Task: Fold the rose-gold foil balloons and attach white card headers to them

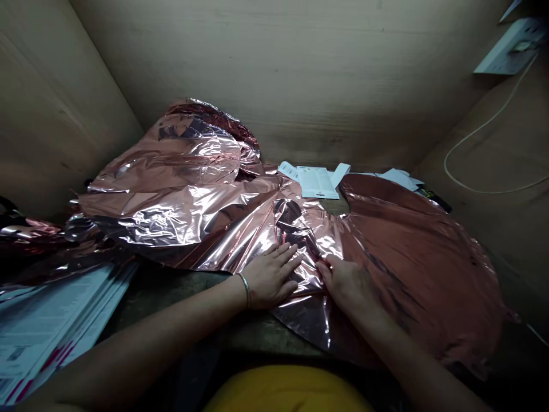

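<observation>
Your left hand [272, 277] lies palm down, fingers loosely spread, pressing on the rose-gold foil balloon [394, 252] without gripping it; your right hand [349, 286] is curled, thumb and forefinger close together, apparently nipping a fold of the foil just beside the left fingers. The balloon looks uninflated and spreads beneath both hands, with a smooth rounded lobe to the right of the right fingers and crumpled layers beyond and to the left of the left ones; you cannot tell whether it is all one piece. A white printed carton [319, 182] lies beyond both sets of fingertips. The foil should feel very light, limp and slippery, quick to crease and easily torn, so smooth it with flat fingers and pinch it gently at a seamed edge, nails off the thin middle
</observation>
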The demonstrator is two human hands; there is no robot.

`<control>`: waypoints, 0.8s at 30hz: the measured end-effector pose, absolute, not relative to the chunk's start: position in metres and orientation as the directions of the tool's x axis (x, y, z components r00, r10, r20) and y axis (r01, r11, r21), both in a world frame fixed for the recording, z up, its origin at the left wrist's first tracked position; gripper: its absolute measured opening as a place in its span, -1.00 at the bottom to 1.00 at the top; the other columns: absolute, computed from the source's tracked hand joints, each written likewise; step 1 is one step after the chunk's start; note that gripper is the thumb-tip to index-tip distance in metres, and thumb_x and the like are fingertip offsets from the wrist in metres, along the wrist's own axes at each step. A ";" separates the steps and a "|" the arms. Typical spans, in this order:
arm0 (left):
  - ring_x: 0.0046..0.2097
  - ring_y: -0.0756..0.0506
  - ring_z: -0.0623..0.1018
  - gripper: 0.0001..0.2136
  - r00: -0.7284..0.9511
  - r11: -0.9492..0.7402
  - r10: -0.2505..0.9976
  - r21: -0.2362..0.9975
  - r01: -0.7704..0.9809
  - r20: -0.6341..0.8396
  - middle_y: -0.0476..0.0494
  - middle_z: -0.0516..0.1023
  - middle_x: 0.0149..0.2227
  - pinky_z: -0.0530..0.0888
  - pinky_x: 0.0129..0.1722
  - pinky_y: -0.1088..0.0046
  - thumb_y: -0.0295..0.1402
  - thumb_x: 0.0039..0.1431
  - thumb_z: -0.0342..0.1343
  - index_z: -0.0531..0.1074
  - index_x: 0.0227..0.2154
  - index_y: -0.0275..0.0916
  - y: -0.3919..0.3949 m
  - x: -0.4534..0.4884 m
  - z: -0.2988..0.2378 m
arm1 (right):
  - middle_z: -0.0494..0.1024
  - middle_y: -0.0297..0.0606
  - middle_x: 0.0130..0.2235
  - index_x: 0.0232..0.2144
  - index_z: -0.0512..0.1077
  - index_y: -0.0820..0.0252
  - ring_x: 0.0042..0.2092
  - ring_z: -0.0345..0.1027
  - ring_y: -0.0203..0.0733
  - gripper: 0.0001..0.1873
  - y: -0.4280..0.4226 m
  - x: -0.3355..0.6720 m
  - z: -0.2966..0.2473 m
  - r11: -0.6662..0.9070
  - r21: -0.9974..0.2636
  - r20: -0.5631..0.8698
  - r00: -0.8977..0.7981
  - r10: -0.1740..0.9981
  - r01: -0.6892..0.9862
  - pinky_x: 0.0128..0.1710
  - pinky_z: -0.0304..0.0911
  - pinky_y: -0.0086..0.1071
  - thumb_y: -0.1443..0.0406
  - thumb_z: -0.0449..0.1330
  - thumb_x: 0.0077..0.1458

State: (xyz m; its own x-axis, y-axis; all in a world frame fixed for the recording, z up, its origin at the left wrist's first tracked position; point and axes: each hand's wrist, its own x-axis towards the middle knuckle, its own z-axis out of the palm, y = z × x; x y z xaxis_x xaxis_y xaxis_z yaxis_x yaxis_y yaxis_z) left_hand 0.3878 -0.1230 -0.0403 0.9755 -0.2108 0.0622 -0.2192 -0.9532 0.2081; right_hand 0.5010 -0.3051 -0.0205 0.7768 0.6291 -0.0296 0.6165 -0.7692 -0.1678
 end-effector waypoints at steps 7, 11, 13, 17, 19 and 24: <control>0.35 -0.34 0.05 -0.08 0.974 -0.911 -0.220 0.344 -0.228 0.063 -0.44 0.03 0.33 0.03 0.31 0.10 0.20 0.04 0.07 0.09 0.29 -0.41 -0.117 0.378 -0.037 | 0.13 -0.12 0.32 0.27 0.12 0.21 0.35 -0.16 0.01 -0.23 -0.329 0.525 -0.020 -0.134 -0.223 0.148 0.170 0.974 0.966 0.24 0.05 -0.02 0.36 0.15 -0.02; 0.28 -0.35 0.22 -0.03 0.969 -0.888 -0.210 0.388 -0.246 0.133 -0.45 0.20 0.27 0.08 0.28 0.09 0.14 -0.10 0.23 0.13 0.26 -0.42 -0.112 0.384 -0.036 | 0.38 -0.04 0.17 0.11 0.37 0.29 0.26 0.11 0.02 -0.42 -0.318 0.527 -0.030 -0.133 -0.277 0.194 0.190 0.962 0.952 0.22 0.08 0.03 0.48 0.04 -0.01; 0.16 -0.29 0.39 -0.29 0.972 -0.882 -0.168 0.415 -0.222 0.164 -0.35 0.38 0.16 0.21 0.20 0.14 -0.05 0.03 0.22 0.26 0.19 -0.34 -0.113 0.385 -0.037 | 0.48 -0.08 0.08 0.07 0.42 0.22 0.18 0.24 0.00 -0.49 -0.317 0.521 -0.026 -0.137 -0.370 0.241 0.238 0.941 0.919 0.16 0.18 -0.01 0.47 0.00 0.07; -0.13 -0.13 0.56 -0.74 0.978 -0.838 -0.008 0.532 -0.121 0.208 -0.13 0.60 -0.14 0.41 -0.09 0.35 -0.37 0.23 0.02 0.49 -0.06 -0.19 -0.134 0.369 -0.037 | 0.51 -0.23 0.03 0.08 0.40 0.06 0.02 0.39 -0.12 -0.54 -0.337 0.504 -0.012 -0.160 -0.643 0.156 0.333 0.930 0.749 0.00 0.34 -0.24 0.38 0.11 0.11; -0.17 -0.10 0.56 -0.76 0.976 -0.777 0.018 0.618 -0.124 0.218 -0.12 0.60 -0.18 0.43 -0.15 0.40 -0.33 0.26 0.02 0.50 -0.08 -0.19 -0.148 0.355 -0.035 | 0.47 -0.19 0.09 0.09 0.39 0.09 0.08 0.34 -0.09 -0.54 -0.349 0.499 -0.014 -0.161 -0.660 0.167 0.352 0.921 0.734 0.05 0.31 -0.22 0.33 0.18 0.11; -0.15 -0.09 0.55 -0.75 0.983 -0.684 -0.012 0.716 -0.140 0.181 -0.15 0.59 -0.15 0.44 -0.14 0.41 -0.32 0.24 0.05 0.47 -0.06 -0.23 -0.162 0.331 -0.027 | 0.54 -0.22 0.01 -0.04 0.50 0.10 0.10 0.26 -0.07 -0.67 -0.356 0.497 -0.038 -0.112 -0.611 0.240 0.318 0.917 0.783 0.07 0.25 -0.15 0.39 0.08 0.18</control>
State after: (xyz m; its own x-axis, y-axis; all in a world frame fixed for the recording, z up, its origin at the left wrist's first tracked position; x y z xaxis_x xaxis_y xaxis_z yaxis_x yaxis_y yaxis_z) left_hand 0.3313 -0.1621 -0.0269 0.9835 -0.0120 0.1807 -0.1400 -0.6837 0.7162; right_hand 0.4967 -0.3562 -0.0377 0.3184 0.9171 0.2400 0.7835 -0.1120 -0.6112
